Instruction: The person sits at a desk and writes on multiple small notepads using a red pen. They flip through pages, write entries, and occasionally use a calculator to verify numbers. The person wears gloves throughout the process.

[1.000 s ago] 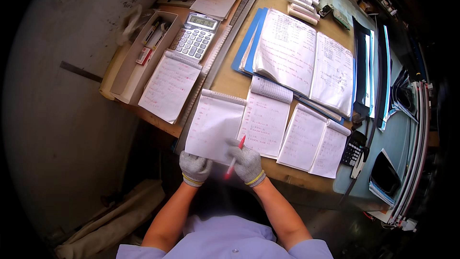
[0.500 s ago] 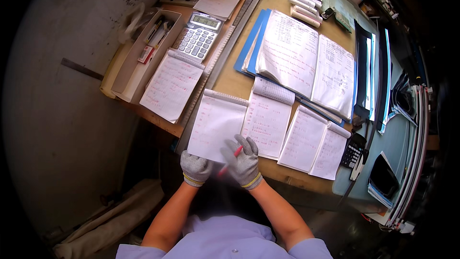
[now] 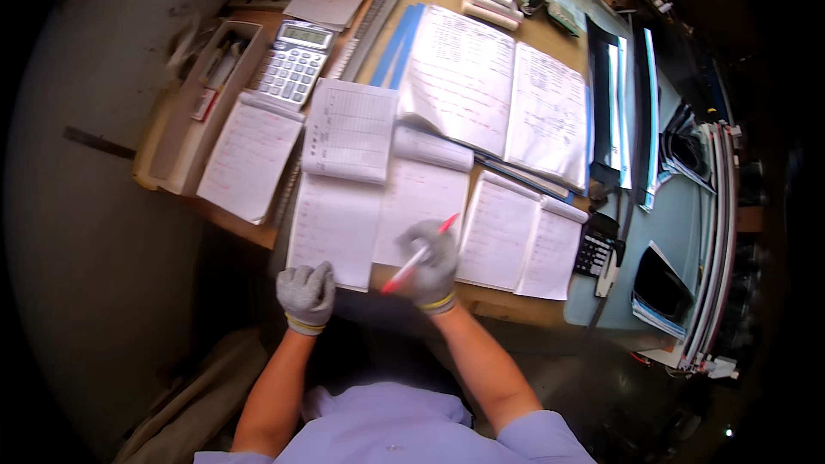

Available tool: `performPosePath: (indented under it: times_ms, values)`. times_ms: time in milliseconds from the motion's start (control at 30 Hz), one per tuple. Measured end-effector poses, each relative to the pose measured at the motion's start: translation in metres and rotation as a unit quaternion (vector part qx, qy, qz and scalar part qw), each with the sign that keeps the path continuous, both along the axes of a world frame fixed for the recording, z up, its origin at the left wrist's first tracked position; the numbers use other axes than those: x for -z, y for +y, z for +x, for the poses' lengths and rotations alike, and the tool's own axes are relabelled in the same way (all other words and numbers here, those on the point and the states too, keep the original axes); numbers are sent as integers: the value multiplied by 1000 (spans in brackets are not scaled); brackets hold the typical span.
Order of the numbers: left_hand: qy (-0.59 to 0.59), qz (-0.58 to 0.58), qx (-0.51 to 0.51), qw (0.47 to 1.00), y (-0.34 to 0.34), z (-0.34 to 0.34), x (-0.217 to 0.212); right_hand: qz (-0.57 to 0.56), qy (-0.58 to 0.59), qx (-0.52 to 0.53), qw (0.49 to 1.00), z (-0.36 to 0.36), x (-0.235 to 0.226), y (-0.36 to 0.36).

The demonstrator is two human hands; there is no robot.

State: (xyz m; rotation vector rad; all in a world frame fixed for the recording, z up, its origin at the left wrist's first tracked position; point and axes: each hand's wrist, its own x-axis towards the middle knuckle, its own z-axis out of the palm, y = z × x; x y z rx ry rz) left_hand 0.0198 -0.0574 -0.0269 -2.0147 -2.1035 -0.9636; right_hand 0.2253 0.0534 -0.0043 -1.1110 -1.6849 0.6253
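My left hand, in a grey knit glove, rests at the lower left corner of a notepad, its fingers slightly bent over the paper's edge. A printed sheet of this pad lies folded back over its top. Between the fingers of my gloved right hand is a red and white pen, tilted up to the right. That hand is closed round the pen and blurred. It hovers over the lower part of a second notepad with red handwriting.
Two more written pads lie to the right, beside a black calculator and a utility knife. A thick open binder lies behind. At left are a silver calculator, another pad and a pen box.
The pad's top sheet has been turned up and back, exposing a page beneath. My left hand has drawn off to the pad's corner. The view has shifted, so the table appears further left.
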Motion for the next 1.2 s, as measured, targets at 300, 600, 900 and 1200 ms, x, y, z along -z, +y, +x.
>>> performPosePath:
  times_ms: [300, 600, 900, 1200]
  values:
    - [10, -8, -13, 1000, -3, 4, 6, -29, -108, -44, 993, 60, 24, -89]
    - [9, 2, -18, 1000, -4, 5, 7, -4, -102, 69, 992, 118, 22, -93]
    - [16, -7, -22, 1000, -6, 4, 11, 25, -66, 126, 989, 132, 12, -62]
    - [5, -4, -23, 1000, -5, 5, 11, -89, 109, 260, 955, 159, 46, -2]
